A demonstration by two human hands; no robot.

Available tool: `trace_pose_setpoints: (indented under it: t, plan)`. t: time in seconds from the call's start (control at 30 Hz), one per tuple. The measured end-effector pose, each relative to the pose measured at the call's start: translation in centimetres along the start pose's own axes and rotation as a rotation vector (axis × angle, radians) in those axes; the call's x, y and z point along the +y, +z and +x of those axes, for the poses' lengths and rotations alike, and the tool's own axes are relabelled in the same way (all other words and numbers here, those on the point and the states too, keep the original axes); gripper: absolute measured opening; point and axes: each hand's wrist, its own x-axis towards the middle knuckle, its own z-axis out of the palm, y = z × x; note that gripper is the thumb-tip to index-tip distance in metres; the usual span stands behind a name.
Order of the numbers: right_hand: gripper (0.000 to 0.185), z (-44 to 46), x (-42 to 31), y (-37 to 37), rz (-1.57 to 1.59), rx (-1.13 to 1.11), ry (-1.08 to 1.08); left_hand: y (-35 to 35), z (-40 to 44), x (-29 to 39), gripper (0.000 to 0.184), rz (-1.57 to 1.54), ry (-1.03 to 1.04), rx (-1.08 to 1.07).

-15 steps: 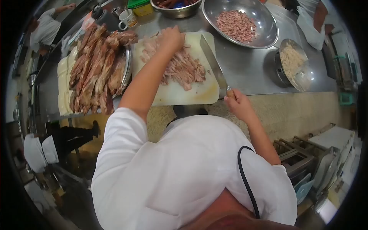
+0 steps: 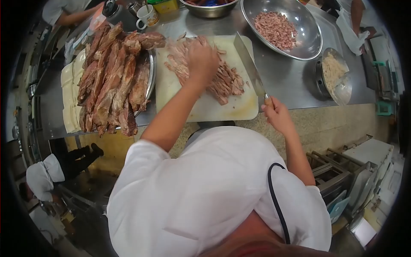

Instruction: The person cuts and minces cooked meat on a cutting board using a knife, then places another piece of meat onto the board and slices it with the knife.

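A: Where is the work centred right now?

B: On the sliced meat [image 2: 224,83]. It lies in a loose heap of thin strips on the white cutting board [image 2: 205,113], in the middle of the steel desk [image 2: 282,77]. The left hand [image 2: 203,62] is over the heap's far part.

A: Is that hand gripping any of it?

B: I can't tell. It is blurred and its fingertips are hidden, so it could be open or closed.

A: And the right hand [image 2: 277,115]?

B: Closed around the handle of a long knife [image 2: 250,64]. The blade slants along the board's right edge, apart from the meat; whether it touches the board is unclear.

A: So which step is this?

B: My reading is handling the strips between cuts, perhaps gathering or lining them up.

A: What would another cut call for?

B: The strips bunched and steadied, the left fingertips tucked clear, and the blade brought across from the side. The longer meat pieces [image 2: 113,81] piled at the left and the diced meat [image 2: 276,30] in the metal bowl [image 2: 314,49] at the far right need no touching for that.
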Motion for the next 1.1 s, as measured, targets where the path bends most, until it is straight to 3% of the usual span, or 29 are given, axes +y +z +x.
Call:
trace_pose_setpoints:
  t: [0.03,0.07,0.13,0.17,0.23,0.27,0.33,0.37,0.4,0.47,0.53,0.6,0.67,0.73,0.8,0.87,0.97,1.1]
  plan:
    - [0.023,0.2,-0.5,-0.1,-0.028,-0.027,0.031,-1.9,-1.8,0.3,0.025,0.012,-0.059,-0.198]
    - [0.030,0.3,-0.6,-0.1,-0.056,-0.053,0.064,-2.3,-3.5,-0.5,0.025,0.009,-0.060,-0.204]
    - [0.040,1.0,0.7,0.4,-0.118,0.009,-0.019,-2.0,-6.1,-3.4,0.040,-0.239,-0.061,0.044]
    - [0.051,1.3,1.1,0.8,-0.179,0.072,-0.106,-1.5,-5.7,-5.1,0.040,-0.238,-0.059,0.042]
    - [0.056,1.9,0.6,1.3,-0.191,0.061,-0.138,0.4,-2.7,-8.4,0.066,-0.054,-0.419,0.162]
    - [0.062,2.1,0.3,1.7,-0.204,0.049,-0.168,1.3,-1.4,-9.4,0.066,-0.052,-0.421,0.167]
    - [0.061,2.5,0.6,2.7,-0.159,0.025,-0.170,2.7,0.4,-10.7,0.084,-0.081,-0.563,0.064]
    - [0.060,2.7,0.7,3.1,-0.113,0.002,-0.166,4.2,0.1,-9.8,0.079,0.000,-0.488,0.239]
    - [0.060,2.4,0.3,3.7,-0.116,0.000,-0.167,4.5,-0.1,-9.6,0.079,-0.001,-0.491,0.240]
    - [0.060,1.2,-0.7,5.0,-0.105,-0.027,-0.161,4.8,-0.6,-9.4,0.076,-0.080,-0.270,0.125]
    - [0.060,0.5,-1.5,6.2,-0.157,-0.067,-0.166,4.6,-0.9,-8.6,0.068,-0.081,-0.190,0.200]
    - [0.059,0.3,-1.3,6.5,-0.203,-0.103,-0.176,3.3,-1.9,-6.6,0.063,-0.465,-0.228,0.040]
    - [0.059,0.4,-0.7,6.5,-0.036,-0.108,-0.102,2.1,-1.4,-5.7,0.059,-0.495,-0.235,0.028]
    - [0.058,-0.1,-1.0,6.2,0.015,-0.063,-0.095,1.7,1.2,-6.5,0.059,-0.028,-0.328,-0.089]
    - [0.058,-0.7,-1.2,5.8,0.067,-0.013,-0.082,0.6,4.2,-6.8,0.056,-0.021,-0.451,0.040]
    - [0.056,-1.2,-1.1,5.3,0.114,-0.029,0.001,0.7,7.2,-8.0,0.053,0.047,-0.624,-0.042]
    - [0.056,-1.4,-1.1,5.1,0.125,-0.044,-0.017,2.6,9.2,-9.6,0.048,0.188,-0.618,-0.157]
    - [0.056,-1.4,-1.1,4.6,0.165,-0.085,0.007,4.7,10.9,-11.2,0.042,0.054,-0.600,-0.267]
